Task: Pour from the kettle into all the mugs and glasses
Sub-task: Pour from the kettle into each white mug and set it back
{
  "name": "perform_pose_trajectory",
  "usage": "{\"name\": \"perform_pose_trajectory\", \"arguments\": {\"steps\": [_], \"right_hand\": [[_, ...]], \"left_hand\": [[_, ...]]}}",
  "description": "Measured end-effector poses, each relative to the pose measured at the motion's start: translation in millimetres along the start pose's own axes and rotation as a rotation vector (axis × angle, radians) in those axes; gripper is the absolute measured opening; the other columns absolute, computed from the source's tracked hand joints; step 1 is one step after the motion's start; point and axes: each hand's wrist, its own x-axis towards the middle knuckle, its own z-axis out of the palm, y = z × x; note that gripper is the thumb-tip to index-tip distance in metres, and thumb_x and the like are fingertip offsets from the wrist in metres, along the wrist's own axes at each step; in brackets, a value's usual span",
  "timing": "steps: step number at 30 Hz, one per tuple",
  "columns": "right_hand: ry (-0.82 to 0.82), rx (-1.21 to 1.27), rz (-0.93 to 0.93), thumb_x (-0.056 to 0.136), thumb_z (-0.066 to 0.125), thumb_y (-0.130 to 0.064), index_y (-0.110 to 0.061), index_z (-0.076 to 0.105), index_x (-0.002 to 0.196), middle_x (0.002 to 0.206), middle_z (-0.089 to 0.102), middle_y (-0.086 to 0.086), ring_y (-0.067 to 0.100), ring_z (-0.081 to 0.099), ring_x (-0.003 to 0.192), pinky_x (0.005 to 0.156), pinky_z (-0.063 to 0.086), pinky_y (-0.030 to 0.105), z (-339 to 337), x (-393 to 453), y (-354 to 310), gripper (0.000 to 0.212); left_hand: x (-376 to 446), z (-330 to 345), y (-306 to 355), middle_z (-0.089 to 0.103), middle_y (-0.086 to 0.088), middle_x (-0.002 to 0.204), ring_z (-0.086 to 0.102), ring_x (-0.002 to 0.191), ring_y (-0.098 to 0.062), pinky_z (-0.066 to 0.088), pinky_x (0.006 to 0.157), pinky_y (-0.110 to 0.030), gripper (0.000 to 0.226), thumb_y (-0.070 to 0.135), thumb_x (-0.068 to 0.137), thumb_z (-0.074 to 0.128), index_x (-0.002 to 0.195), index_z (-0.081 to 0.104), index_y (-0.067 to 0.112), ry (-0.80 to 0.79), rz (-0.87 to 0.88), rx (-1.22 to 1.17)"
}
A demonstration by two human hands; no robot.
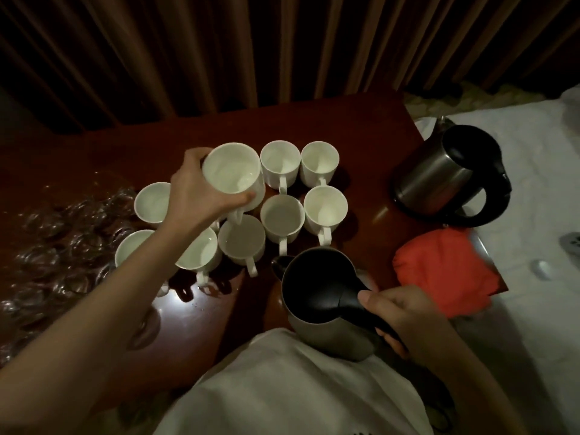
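Kettle gripped by right hand; left hand holds mug; wooden table, curtain.

Lifted mug, kettle in hands

mugs: 9 white | kettles: 2 | orange cloth: 1 | glasses: uncountable

Packed mugs and glasses block the table; bare wood lies behind them.
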Motion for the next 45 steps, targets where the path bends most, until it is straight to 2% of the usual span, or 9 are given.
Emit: {"name": "perform_pose_trajectory", "arguments": {"steps": [8,17,21,25,31,33,36,41,45], "right_hand": [[0.006,-0.054,0.000,0.092,0.057,-0.021,0.003,0.045,0.047,0.030,0.036,-0.003,0.005,0.032,0.029,0.045,0.026,0.029,-5,-1,3,0.052],[-0.004,-0.062,0.000,0.091,0.059,-0.028,0.010,0.045,0.052,0.034,0.038,0.000,0.007,0.034,0.030,0.044,0.027,0.028,-5,0,4,0.055],[0.007,-0.036,0.025,0.091,0.059,-0.027,0.010,0.045,0.052,0.032,0.037,-0.003,0.008,0.033,0.028,0.044,0.026,0.029,-7,1,4,0.056],[0.013,-0.030,0.054,0.090,0.060,-0.028,0.011,0.042,0.053,0.033,0.035,-0.001,0.009,0.032,0.029,0.046,0.026,0.032,-7,2,3,0.057],[0.000,-0.043,0.072,0.090,0.059,-0.027,-0.007,0.048,0.043,0.034,0.034,-0.002,0.008,0.032,0.029,0.047,0.025,0.033,-8,3,4,0.052],[0.004,-0.023,0.095,0.089,0.060,-0.029,-0.002,0.047,0.045,0.035,0.035,0.002,0.013,0.033,0.030,0.045,0.025,0.032,-9,3,5,0.054],[0.008,0.001,0.119,0.087,0.061,-0.038,0.007,0.043,0.052,0.038,0.036,0.008,0.017,0.034,0.032,0.045,0.027,0.029,-10,2,5,0.060],[0.007,0.016,0.098,0.073,0.058,-0.051,-0.007,0.045,0.044,0.038,0.035,0.007,0.016,0.035,0.033,0.046,0.027,0.033,-12,2,2,0.055],[-0.014,-0.006,0.106,0.087,0.061,-0.041,-0.014,0.046,0.042,0.036,0.038,0.003,0.014,0.037,0.032,0.047,0.029,0.032,-14,5,4,0.055]], "left_hand": [[41,32,-13,0.046,-0.009,0.141,0.044,0.128,-0.027,0.039,0.098,-0.039,0.099,0.029,0.063,0.089,0.145,0.034,0.018,-0.100,0.004,0.105],[62,56,-25,0.049,-0.013,0.132,0.048,0.119,-0.030,0.040,0.086,-0.037,0.093,0.033,0.059,0.090,0.135,0.041,0.012,-0.227,-0.100,0.265],[63,61,-28,0.050,-0.016,0.131,0.044,0.122,-0.033,0.040,0.101,-0.048,0.095,0.037,0.057,0.091,0.133,0.041,0.009,-0.273,-0.106,0.373],[66,63,-26,0.050,-0.018,0.130,0.043,0.124,-0.035,0.034,0.108,-0.049,0.094,0.038,0.059,0.090,0.132,0.040,0.005,-0.303,-0.093,0.452],[81,67,-18,0.044,-0.014,0.141,0.040,0.132,-0.034,0.032,0.110,-0.048,0.102,0.054,0.064,0.082,0.140,0.032,0.008,-0.376,-0.180,0.448],[88,74,-13,0.039,-0.014,0.147,0.038,0.135,-0.035,0.036,0.109,-0.049,0.108,0.058,0.064,0.081,0.145,0.028,0.009,-0.372,-0.188,0.381],[96,86,-5,0.043,-0.013,0.143,0.043,0.130,-0.034,0.041,0.104,-0.049,0.109,0.054,0.058,0.086,0.143,0.033,0.010,-0.389,-0.127,0.343],[102,107,8,0.039,-0.016,0.141,0.043,0.127,-0.034,0.041,0.102,-0.045,0.104,0.042,0.062,0.088,0.143,0.032,0.008,-0.413,-0.066,0.413],[106,115,6,0.034,-0.015,0.146,0.039,0.131,-0.036,0.039,0.106,-0.049,0.110,0.040,0.063,0.088,0.148,0.024,0.010,-0.398,-0.090,0.424]]}}
